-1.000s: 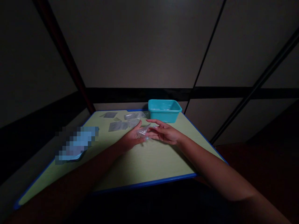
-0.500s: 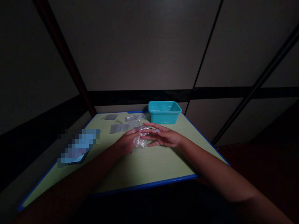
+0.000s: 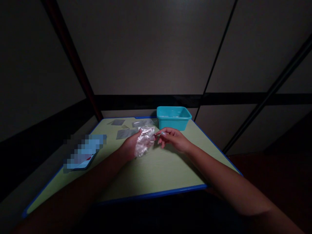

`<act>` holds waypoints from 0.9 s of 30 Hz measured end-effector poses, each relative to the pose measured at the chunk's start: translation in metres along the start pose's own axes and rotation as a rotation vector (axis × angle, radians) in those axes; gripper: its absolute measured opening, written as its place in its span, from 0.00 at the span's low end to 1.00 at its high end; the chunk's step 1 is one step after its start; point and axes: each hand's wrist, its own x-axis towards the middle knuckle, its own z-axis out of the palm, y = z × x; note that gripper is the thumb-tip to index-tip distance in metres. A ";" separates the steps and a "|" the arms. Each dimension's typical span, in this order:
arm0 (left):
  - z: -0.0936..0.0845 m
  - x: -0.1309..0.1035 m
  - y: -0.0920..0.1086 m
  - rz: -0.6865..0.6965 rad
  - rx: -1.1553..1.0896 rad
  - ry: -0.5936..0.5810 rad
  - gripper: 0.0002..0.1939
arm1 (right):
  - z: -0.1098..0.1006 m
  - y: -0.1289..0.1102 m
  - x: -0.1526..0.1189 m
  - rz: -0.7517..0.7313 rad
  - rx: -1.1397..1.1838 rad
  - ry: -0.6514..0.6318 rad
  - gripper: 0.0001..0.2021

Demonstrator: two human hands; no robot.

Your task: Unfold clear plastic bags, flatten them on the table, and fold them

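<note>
A crinkled clear plastic bag (image 3: 145, 141) is held above the middle of the table. My left hand (image 3: 129, 146) grips it from the left, thumb on its near face. My right hand (image 3: 172, 138) is at the bag's right edge, with thumb and index finger pinched together on that edge and the other fingers curled. Behind the hands, flat grey-clear plastic pieces (image 3: 123, 133) lie on the table, partly covered by the bag and my left hand.
A turquoise plastic tub (image 3: 173, 123) stands at the back right of the pale green table (image 3: 151, 178), which has a blue edge. A blurred-out phone-like object (image 3: 85, 154) lies at the left. A panelled wall rises behind.
My right fingers have moved off the front of the bag and closed at its right edge. The bag now shows more openly, spread upright in my left hand.
</note>
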 end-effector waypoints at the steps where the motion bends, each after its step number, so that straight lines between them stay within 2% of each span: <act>1: 0.000 -0.002 0.001 -0.019 0.014 -0.023 0.21 | -0.002 0.000 0.002 -0.053 -0.074 0.093 0.19; 3: -0.001 -0.006 0.002 -0.084 0.047 -0.116 0.22 | -0.005 -0.001 0.004 -0.137 -0.217 0.242 0.18; 5: -0.003 -0.009 0.002 -0.156 0.077 -0.221 0.24 | -0.005 -0.001 0.005 -0.169 -0.318 0.308 0.18; 10: -0.006 -0.013 -0.004 -0.258 0.135 -0.407 0.21 | 0.004 0.004 0.004 -0.052 -0.300 0.150 0.19; 18: -0.002 -0.014 -0.009 -0.306 0.186 -0.473 0.19 | 0.015 0.008 0.003 -0.030 -0.252 0.067 0.18; 23: -0.007 -0.014 -0.005 -0.273 0.239 -0.511 0.18 | 0.010 0.010 0.006 -0.078 -0.214 0.141 0.17; 27: -0.007 -0.017 0.001 -0.307 0.273 -0.458 0.19 | 0.002 0.012 0.009 -0.070 -0.183 0.192 0.17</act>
